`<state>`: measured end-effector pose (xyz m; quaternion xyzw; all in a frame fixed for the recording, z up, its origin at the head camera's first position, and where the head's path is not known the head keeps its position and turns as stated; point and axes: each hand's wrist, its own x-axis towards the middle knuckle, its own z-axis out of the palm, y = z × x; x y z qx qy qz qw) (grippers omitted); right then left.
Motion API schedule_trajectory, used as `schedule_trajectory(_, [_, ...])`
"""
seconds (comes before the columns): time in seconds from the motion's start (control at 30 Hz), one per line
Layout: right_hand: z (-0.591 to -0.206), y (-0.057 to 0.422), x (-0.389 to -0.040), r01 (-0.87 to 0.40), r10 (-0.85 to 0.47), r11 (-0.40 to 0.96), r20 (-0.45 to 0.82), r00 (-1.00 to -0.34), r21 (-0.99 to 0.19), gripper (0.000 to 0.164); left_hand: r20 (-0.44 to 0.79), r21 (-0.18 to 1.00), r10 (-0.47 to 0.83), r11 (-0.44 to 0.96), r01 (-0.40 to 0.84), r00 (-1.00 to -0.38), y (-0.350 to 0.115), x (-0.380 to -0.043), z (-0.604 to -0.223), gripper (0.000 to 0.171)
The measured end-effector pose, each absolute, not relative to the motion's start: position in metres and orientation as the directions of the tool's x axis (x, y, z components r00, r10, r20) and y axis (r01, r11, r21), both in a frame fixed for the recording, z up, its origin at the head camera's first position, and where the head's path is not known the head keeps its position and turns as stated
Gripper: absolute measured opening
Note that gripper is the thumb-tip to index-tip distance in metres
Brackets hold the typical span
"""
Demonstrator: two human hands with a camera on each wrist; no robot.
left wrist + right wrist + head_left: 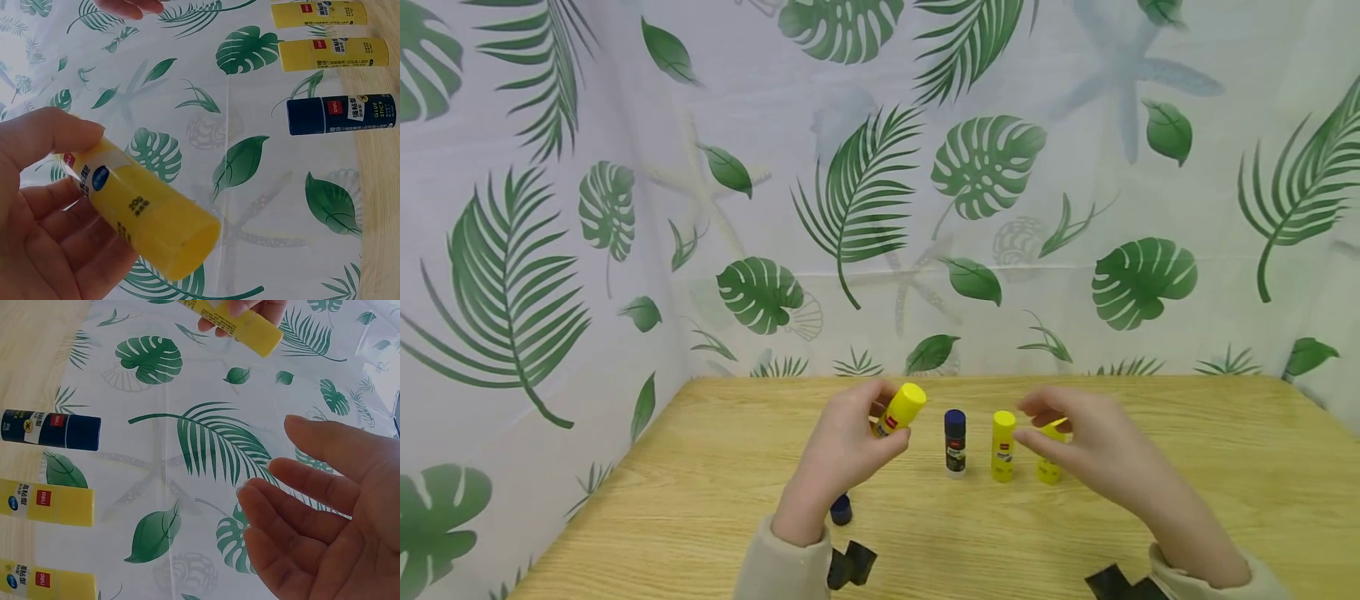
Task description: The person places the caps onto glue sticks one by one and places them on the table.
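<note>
My left hand (857,429) holds a yellow glue stick (903,406) in the air, tilted, with the thumb on one side and the fingers on the other. Its smooth yellow end faces the camera in the left wrist view. On the table stand a dark blue glue stick (955,443) with a white base and two yellow glue sticks (1003,446), all upright in a row. My right hand (1086,433) hovers beside the rightmost yellow glue stick (1048,471) and partly covers it in the head view. In the right wrist view its fingers (300,519) are loosely bent with nothing between them.
A small dark blue cylindrical piece (841,509) sits on the wooden table (970,542) by the left wrist, partly behind it. A white cloth (880,208) with green leaf prints hangs behind the table and along its left side.
</note>
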<state>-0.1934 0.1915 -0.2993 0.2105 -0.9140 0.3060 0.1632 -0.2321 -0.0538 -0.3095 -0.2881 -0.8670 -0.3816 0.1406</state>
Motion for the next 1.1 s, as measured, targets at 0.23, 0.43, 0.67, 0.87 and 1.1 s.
schedule_trajectory(0.23, [-0.299,0.186,-0.193,-0.478,-0.296,0.730,0.405,-0.865,-0.488,0.022,0.475,0.596,0.372,0.531,0.602,-0.798,-0.051,-0.232,-0.308,0.027])
schedule_trajectory(0.43, [-0.301,0.184,-0.193,-0.487,-0.299,0.729,0.415,-0.859,-0.481,0.019,0.489,0.606,0.359,0.516,0.605,-0.795,-0.046,-0.232,-0.307,0.026])
schedule_trajectory(0.67, [-0.302,0.184,-0.193,-0.484,-0.295,0.729,0.416,-0.860,-0.484,0.019,0.478,0.672,0.288,0.489,0.556,-0.830,-0.038,-0.231,-0.302,0.025])
schedule_trajectory(0.87, [-0.303,0.184,-0.195,-0.493,-0.302,0.721,0.420,-0.856,-0.487,0.021,0.492,0.703,0.233,0.462,0.541,-0.839,-0.031,-0.233,-0.302,0.026])
schedule_trajectory(1.1, [-0.304,0.183,-0.195,-0.503,-0.312,0.705,0.418,-0.853,-0.500,0.022,0.482,0.707,0.193,0.490,0.510,-0.854,-0.027,-0.246,-0.317,0.026])
